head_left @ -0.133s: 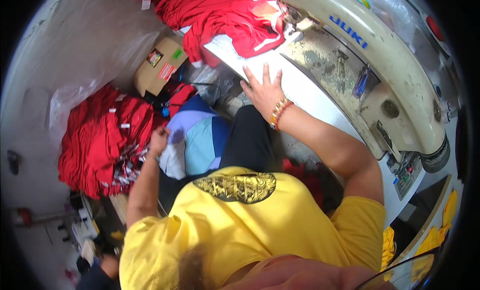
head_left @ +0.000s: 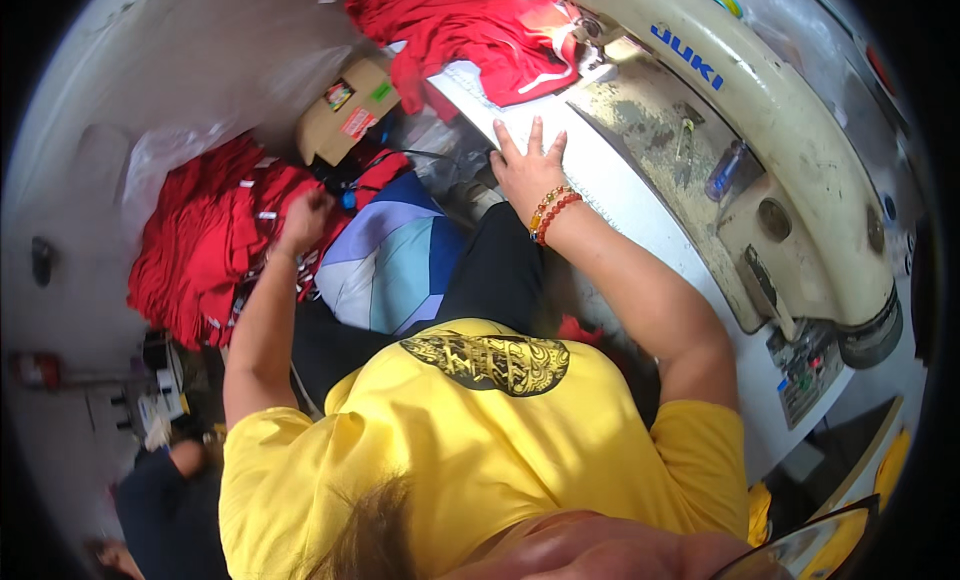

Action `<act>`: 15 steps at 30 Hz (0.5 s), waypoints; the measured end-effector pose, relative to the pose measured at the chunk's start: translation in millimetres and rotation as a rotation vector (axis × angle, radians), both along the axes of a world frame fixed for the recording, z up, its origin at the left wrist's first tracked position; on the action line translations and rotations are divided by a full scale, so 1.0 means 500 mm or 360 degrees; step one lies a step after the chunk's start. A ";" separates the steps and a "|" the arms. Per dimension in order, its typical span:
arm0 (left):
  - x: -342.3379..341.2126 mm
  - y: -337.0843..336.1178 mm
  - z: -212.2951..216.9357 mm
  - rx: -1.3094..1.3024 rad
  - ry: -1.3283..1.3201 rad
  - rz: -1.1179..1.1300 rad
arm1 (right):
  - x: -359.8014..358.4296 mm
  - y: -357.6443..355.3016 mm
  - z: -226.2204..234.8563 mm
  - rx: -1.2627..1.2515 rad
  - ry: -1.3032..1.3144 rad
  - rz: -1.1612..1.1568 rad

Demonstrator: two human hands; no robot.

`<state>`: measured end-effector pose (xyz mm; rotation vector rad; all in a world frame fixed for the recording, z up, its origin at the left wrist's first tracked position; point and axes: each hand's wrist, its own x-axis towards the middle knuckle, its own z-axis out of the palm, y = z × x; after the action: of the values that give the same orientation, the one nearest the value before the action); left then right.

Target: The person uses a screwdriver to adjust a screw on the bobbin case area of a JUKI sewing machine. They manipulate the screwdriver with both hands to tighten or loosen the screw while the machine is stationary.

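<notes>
One left hand: resting half-curled at the red garment pile; cannot tell whether it is pinching cloth.
Red garment pile: lying well left of the sewing machine; probably feeling soft, limp, light per piece; folded edge likely offering best hold.
Right hand: lying palm-down, fingers splayed, holding nothing, left of the sewing machine.

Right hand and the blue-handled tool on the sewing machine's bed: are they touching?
Apart: the head view plainly shows white tabletop and part of the metal bed between the right hand and the blue-handled tool.
</notes>
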<state>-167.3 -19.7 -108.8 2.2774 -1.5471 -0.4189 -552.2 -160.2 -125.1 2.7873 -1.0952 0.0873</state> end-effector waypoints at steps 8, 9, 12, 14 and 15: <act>-0.089 -0.062 0.384 -0.0303 -0.0818 -0.0224 | -0.011 0.004 0.012 0.0000 0.0108 0.0002; -0.083 -0.052 0.424 -0.0395 -0.1039 -0.0271 | -0.010 0.006 0.014 0.0005 0.0122 0.0005; -0.096 -0.026 0.522 -0.0311 -0.1160 -0.0239 | -0.011 0.009 0.008 0.0010 0.0094 0.0018; -0.099 -0.001 0.568 -0.0251 -0.1258 -0.0210 | -0.010 0.012 0.009 0.0025 0.0093 0.0027; -0.096 0.007 0.584 -0.0229 -0.1274 -0.0208 | -0.014 0.014 0.007 -0.0005 0.0090 0.0037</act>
<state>-215.1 -16.1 183.0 2.3547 -1.9881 0.6438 -559.2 -153.0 -121.4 2.7820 -1.0491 0.0123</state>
